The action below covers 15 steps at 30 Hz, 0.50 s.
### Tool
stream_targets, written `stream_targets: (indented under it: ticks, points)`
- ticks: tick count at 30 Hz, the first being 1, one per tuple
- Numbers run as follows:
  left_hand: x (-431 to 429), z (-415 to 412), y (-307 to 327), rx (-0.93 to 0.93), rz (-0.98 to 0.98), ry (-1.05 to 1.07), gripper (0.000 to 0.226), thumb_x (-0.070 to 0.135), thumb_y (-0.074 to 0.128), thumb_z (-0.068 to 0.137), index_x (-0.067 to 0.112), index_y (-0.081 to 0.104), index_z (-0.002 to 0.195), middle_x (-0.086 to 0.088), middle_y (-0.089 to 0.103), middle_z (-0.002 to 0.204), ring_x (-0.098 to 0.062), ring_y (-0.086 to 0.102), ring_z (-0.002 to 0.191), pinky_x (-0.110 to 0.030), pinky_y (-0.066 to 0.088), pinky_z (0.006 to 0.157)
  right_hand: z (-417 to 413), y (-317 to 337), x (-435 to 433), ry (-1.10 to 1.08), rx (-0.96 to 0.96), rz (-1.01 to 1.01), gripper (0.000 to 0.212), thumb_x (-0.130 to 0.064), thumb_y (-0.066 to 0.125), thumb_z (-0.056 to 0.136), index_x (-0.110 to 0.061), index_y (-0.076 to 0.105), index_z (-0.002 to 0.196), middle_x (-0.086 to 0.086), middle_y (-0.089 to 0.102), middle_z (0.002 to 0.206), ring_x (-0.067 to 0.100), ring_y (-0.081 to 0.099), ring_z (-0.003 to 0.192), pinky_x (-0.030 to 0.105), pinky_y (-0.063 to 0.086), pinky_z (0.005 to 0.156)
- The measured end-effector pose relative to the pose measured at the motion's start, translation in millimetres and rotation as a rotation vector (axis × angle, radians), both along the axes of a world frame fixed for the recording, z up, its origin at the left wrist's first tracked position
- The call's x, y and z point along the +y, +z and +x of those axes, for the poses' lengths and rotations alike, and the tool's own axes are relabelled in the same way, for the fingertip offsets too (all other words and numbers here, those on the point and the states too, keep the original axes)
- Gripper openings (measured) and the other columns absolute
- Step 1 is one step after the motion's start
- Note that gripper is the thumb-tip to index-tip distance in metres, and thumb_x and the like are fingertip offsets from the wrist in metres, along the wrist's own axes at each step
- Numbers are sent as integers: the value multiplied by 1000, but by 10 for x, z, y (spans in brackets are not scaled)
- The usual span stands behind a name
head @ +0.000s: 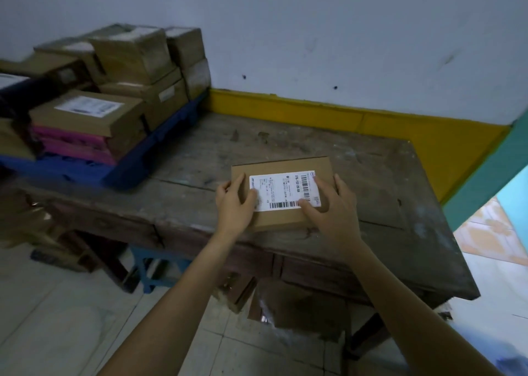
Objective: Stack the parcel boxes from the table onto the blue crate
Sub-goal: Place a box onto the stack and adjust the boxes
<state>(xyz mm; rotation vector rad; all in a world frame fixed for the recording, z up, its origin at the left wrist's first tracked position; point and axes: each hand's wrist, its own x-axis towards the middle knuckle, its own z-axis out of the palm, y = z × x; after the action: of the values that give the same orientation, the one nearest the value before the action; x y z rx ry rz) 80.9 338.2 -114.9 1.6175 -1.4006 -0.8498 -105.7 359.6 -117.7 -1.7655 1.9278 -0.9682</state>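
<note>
One parcel box [283, 218] lies on the counter [385, 181], close to the front edge, the first inspector records. It is brown card, with a white label [285, 185] bearing barcodes face up.

"And the hands?" the second asks.

"The left hand [233, 201] is at the box's left edge, its thumb across the top touching the label's corner and its fingers [238, 180] laid along the left side. The right hand [334, 204] takes the right edge likewise, its thumb on the label's lower right corner and its fingers round the side. Both hands grip the box between them. Whether its base is clear of the wood cannot be told."

"Location of the blue crate [125, 173]?"

"At the counter's left end, well apart from the held box. It carries several stacked brown boxes [134, 53]. One labelled box [85, 113] at the front rests on pink packages [71, 144]. That area is blurred, so no count is given."

"Anything else on record?"

"More brown boxes [300, 310] lie on the tiled floor under the counter, with a blue stool [154, 270] to their left. A yellow band [314, 110] runs along the foot of the pale wall behind."
</note>
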Motion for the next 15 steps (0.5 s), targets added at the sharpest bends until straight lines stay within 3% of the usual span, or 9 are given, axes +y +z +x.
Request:
stream_targets:
  ticks: [8,15]
  points:
    - [-89,1079,312,-22,-72,8,49,25,49,96,16,37,143,-9,26,147,-21,31,135,-26,23,109,1068,268,-89,4,-23,-63,62,-38,66,85,-23,43,141,13,21,155,30,19,142,40,20,113]
    - [-591,1615,619,-15,-158,10,49,25,50,95,16,39,142,-8,28,146,-21,28,137,-30,23,111,1641,640,-587,-32,-29,-97,62,-39,62,87,-28,38,143,6,16,158,28,14,143,43,21,113]
